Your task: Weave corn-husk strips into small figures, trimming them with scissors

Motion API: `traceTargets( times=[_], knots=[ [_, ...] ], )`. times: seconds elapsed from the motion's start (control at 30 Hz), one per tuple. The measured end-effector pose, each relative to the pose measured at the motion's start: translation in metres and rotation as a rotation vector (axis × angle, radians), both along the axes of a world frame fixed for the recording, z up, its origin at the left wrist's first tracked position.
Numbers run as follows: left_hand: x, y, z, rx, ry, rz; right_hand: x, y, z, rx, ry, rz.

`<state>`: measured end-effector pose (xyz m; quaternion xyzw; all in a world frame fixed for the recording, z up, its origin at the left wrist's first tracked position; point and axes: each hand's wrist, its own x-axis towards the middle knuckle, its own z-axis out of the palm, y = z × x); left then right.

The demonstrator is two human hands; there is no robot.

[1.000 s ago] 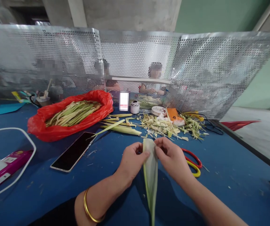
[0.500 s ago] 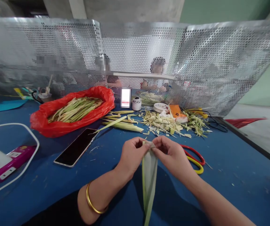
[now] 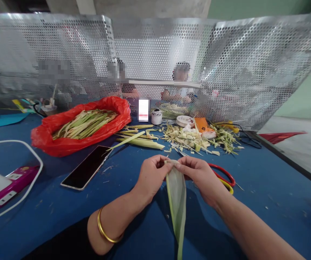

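A pale green leaf strip hangs from both my hands above the blue table. My left hand, with a gold bangle on its wrist, pinches the strip's top edge from the left. My right hand pinches the same top edge from the right, fingers closed on it. The strip tapers to a point near the bottom of the view.
Red and yellow scissors lie just right of my right hand. A phone lies to the left, near a red bag of leaf strips. Leaf stalks and trimmings lie ahead. People sit behind a perforated metal screen.
Both hands stay pinched on the strip's top edge, which now looks folded over and lower. The strip's lower part has swung slightly to the right.
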<state>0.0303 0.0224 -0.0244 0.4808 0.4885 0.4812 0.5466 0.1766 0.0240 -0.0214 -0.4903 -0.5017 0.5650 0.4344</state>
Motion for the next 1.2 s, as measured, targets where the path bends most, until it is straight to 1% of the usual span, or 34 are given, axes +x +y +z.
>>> traceTargets(
  times=[0.07, 0.17, 0.27, 0.6, 0.77, 0.9, 1.2],
  knots=[
    [0.0000, -0.0006, 0.0004, -0.005, -0.026, -0.015, 0.0004, -0.0005, 0.0006, -0.036, 0.026, 0.001],
    [-0.0004, -0.0010, 0.0004, -0.056, -0.075, -0.054, 0.0013, -0.0014, 0.0013, -0.074, 0.060, 0.004],
    [-0.0010, -0.0006, 0.0007, -0.092, -0.110, -0.049, 0.0017, -0.0013, 0.0007, -0.105, 0.080, 0.007],
    [-0.0019, 0.0028, 0.0035, -0.104, -0.114, -0.069, 0.0001, 0.0005, -0.0046, -0.173, 0.130, 0.011],
    [-0.0033, 0.0045, 0.0038, -0.136, -0.147, -0.097, 0.0001, -0.0002, -0.0030, -0.248, 0.214, 0.025],
    [-0.0040, 0.0045, 0.0052, -0.143, -0.169, -0.117, 0.0000, 0.0000, -0.0010, -0.263, 0.232, 0.034],
    [-0.0046, 0.0048, 0.0050, -0.112, -0.108, -0.113, 0.0021, 0.0017, -0.0031, -0.293, 0.309, 0.088]
  ],
)
